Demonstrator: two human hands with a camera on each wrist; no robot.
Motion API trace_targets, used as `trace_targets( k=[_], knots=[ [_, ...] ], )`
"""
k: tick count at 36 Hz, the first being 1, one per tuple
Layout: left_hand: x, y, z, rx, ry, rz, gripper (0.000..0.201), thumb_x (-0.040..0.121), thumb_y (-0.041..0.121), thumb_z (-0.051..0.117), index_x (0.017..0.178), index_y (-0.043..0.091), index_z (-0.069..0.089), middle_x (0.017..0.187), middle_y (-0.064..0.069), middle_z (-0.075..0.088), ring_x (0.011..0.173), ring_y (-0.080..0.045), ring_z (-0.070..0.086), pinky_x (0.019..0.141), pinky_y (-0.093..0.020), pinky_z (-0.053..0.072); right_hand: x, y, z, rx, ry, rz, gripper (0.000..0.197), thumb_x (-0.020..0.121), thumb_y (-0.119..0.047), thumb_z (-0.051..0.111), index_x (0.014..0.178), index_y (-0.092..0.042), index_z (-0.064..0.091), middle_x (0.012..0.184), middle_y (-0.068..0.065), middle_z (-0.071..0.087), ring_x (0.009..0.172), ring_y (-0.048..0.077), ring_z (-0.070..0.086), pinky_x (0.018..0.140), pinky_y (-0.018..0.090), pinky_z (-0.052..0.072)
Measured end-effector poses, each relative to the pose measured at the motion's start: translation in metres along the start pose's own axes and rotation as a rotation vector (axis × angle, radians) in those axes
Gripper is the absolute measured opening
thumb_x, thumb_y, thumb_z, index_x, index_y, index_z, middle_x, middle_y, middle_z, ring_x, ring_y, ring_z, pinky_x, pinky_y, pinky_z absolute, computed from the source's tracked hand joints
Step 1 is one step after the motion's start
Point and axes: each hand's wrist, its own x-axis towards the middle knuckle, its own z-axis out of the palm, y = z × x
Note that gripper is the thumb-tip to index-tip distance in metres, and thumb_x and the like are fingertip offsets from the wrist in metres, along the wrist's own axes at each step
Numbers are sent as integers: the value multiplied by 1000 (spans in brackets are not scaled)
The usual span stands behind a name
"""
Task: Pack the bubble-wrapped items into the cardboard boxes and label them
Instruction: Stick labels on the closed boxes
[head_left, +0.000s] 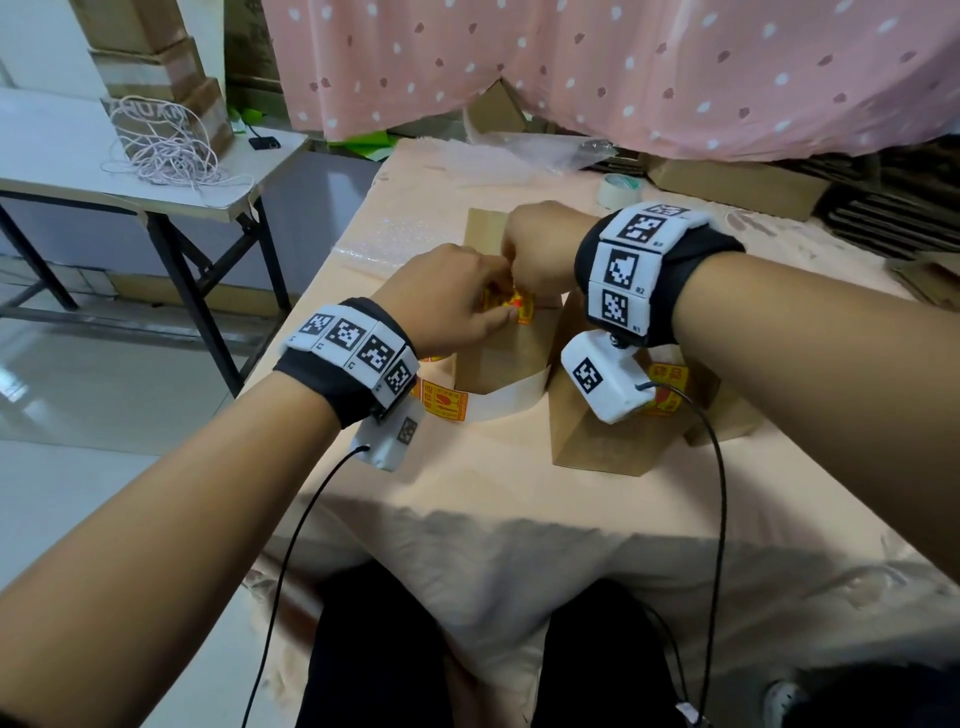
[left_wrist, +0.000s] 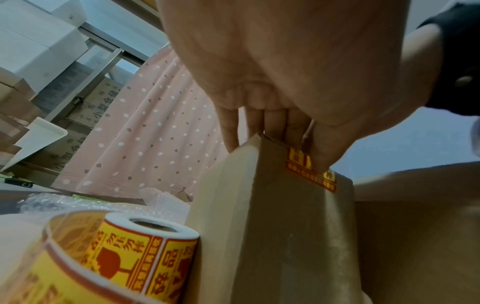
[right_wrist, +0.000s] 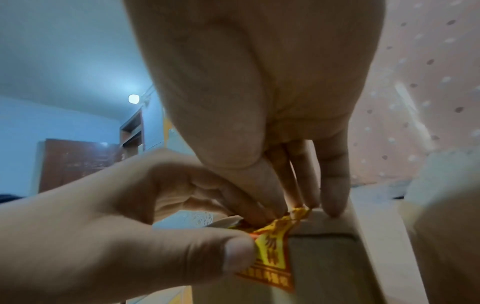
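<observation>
Two hands meet at frame centre over the box (head_left: 506, 358): left hand (head_left: 457, 296) and right hand (head_left: 540, 249) both pinch a crumpled label (head_left: 511, 306), likely smoothing it to stick flat.

I see an upright brown cardboard box (head_left: 511, 358) on the peach tablecloth with a yellow-and-red fragile label (head_left: 511, 306) draped over its top edge. A second box (head_left: 602, 436) stands just beside it, already labelled. The label roll (left_wrist: 145, 259) touches the first box.
</observation>
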Motion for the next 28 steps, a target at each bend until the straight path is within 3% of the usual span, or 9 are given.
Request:
trace_targets(
  k=[3,9,11,12,15,17,20,24,28],
  knots=[
    [-1,0,0,-20,16,0,29,91,40,59,105,16,65,82,2,60,74,-17,50,68,-34,48,-8,-5,-1,-90,-59,-19,16,95,-12,50,99,-5,64,74,8,50,76,25,50,68,31,39],
    [-2,-5,4,-106,56,-5,27,87,37,70,103,17,64,86,8,55,77,-13,48,68,-25,34,-19,-4,2,-136,-191,-66,32,100,-14,50,129,-3,57,79,5,47,72,19,44,74,27,36],
    [-2,-7,4,-105,43,6,30,86,35,74,104,14,63,92,2,60,80,-16,50,70,-28,36,-23,-7,5,-158,-244,-90,36,103,-12,44,136,2,50,100,17,52,90,21,39,70,22,38],
    [-3,-7,3,-106,43,9,32,84,32,76,105,12,62,96,-2,60,83,-18,51,71,-29,38,-25,-9,7,-176,-264,-94,37,105,-14,41,137,4,47,112,22,50,95,20,37,77,25,38],
    [-2,-8,-1,-142,59,-24,44,78,33,81,108,9,60,107,-5,56,91,-20,52,79,-31,43,-34,-13,13,-258,-239,-96,40,106,-25,37,136,0,48,125,17,53,110,27,52,86,31,38],
    [-1,-7,-2,-109,25,10,44,81,33,79,114,9,63,114,-7,60,100,-25,58,86,-35,47,-39,-14,16,-271,-203,-105,41,106,-24,36,138,-1,45,137,17,49,124,28,49,96,32,39],
    [-3,-5,-1,-36,-22,65,42,89,33,69,122,7,65,122,-9,64,111,-27,58,95,-41,46,-44,-16,19,-253,-161,-53,43,106,-25,36,144,-3,39,144,17,41,131,28,42,104,34,36],
    [-5,-5,3,-1,-65,32,39,94,32,61,124,7,64,122,-10,65,115,-29,56,98,-43,45,-45,-21,28,-213,-109,35,46,105,-21,41,147,-5,31,147,18,34,135,29,36,106,34,33],
    [-3,3,10,149,-81,34,41,95,19,55,134,4,55,132,-17,54,121,-34,48,105,-36,34,-43,-30,46,-175,-31,159,61,99,-18,47,149,3,17,151,19,25,142,30,23,115,37,21]
  ],
)
